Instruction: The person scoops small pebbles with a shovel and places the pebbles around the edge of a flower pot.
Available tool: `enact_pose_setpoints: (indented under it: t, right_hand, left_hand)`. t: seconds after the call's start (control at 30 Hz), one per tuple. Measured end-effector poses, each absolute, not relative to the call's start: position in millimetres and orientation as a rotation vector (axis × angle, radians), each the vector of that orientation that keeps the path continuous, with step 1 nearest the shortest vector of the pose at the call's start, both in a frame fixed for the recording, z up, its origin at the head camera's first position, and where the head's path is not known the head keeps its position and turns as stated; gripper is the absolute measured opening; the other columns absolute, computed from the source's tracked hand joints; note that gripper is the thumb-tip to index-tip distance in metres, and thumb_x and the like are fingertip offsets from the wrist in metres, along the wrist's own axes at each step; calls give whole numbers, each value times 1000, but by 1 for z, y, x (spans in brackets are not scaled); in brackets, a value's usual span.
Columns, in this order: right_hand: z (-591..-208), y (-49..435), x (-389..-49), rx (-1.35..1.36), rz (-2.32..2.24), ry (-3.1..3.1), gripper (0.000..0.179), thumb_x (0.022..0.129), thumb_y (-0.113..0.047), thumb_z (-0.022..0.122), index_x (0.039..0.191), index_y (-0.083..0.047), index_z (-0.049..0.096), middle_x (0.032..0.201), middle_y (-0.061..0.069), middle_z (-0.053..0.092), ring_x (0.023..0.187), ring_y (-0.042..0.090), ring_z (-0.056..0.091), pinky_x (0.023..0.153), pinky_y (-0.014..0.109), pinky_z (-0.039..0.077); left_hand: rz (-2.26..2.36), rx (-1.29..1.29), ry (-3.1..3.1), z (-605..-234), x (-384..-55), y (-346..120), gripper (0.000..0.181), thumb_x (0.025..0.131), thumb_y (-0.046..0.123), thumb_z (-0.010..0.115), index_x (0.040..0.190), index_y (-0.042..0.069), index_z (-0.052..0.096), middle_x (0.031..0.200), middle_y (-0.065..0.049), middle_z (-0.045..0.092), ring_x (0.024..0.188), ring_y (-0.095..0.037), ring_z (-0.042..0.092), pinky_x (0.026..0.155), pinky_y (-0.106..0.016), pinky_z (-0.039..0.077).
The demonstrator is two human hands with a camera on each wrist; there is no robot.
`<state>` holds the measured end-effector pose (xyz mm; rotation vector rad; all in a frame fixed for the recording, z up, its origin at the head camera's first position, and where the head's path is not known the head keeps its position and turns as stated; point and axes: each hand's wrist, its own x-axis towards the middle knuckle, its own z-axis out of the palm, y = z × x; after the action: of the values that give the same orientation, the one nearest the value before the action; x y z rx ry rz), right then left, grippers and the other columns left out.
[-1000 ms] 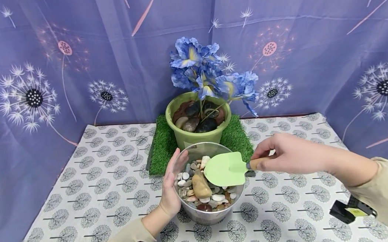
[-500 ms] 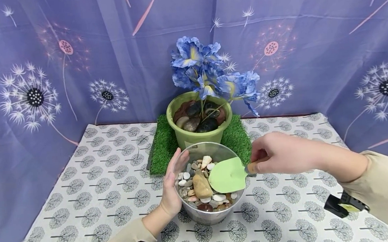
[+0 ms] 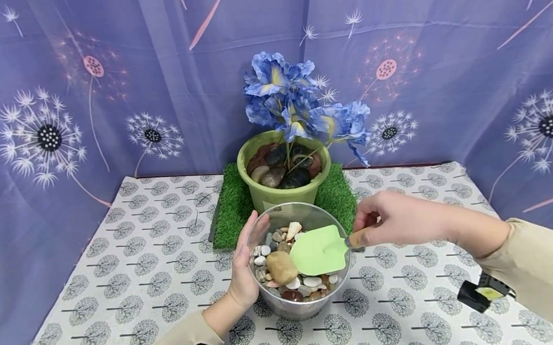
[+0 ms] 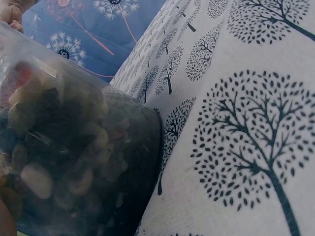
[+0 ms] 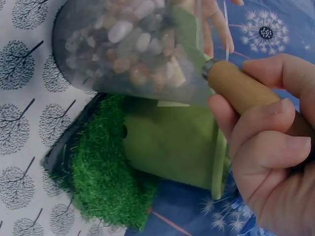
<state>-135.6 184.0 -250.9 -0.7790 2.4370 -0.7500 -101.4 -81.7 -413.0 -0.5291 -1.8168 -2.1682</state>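
My right hand (image 3: 389, 221) grips the wooden handle (image 5: 246, 88) of a small light green hand shovel (image 3: 319, 251). Its blade lies inside a clear plastic bucket (image 3: 292, 310), among the pebbles, with its edge against a large tan stone (image 3: 281, 267). Small pebbles in white, grey and brown surround that stone, with a dark red stone (image 3: 292, 296) near the front wall. My left hand (image 3: 242, 272) holds the bucket's left side, fingers along the outer wall. Only a sliver of this hand appears in the left wrist view, where the bucket (image 4: 123, 162) fills the left half.
Directly behind the bucket, a green flowerpot (image 3: 282, 196) with blue artificial irises (image 3: 291, 97) and large stones stands on a square of artificial grass (image 3: 231, 217). A tree-print cloth (image 3: 158, 264) covers the table; a purple dandelion curtain (image 3: 195, 93) hangs around it.
The shovel blade has dropped lower into the bucket and then pushed slightly left. The large tan stone has turned and shifted a little left. The left hand and bucket stay put.
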Motion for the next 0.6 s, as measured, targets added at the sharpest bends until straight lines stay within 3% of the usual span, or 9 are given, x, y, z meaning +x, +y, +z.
enact_pose_setpoints:
  t: [0.2,0.43,0.6]
  right_hand:
    - [-254,183,-134,-833,-772,2470,17,81,-32,71,82,-17,64,74,-6,64,59,7,55,50,22,49]
    - [-254,169,-135,-819,-765,2441,18,81,-35,71,79,-18,66,72,-5,64,56,6,49,48,20,44]
    - [-259,167,-138,-821,-830,2388,18,80,-31,72,82,-14,67,73,-3,63,55,4,47,48,19,43]
  left_hand:
    - [-2133,-529,-1845,-413,-103,-83,61,100,36,15,147,-3,20,144,6,46,131,-6,44,111,-21,30]
    - [-2128,-506,-1855,-413,-102,-84,61,100,35,15,147,-3,20,145,-1,46,131,-7,44,111,-22,32]
    - [-2142,-512,-1849,-413,-102,-83,61,100,35,16,147,-3,20,144,0,46,131,-8,44,111,-22,32]
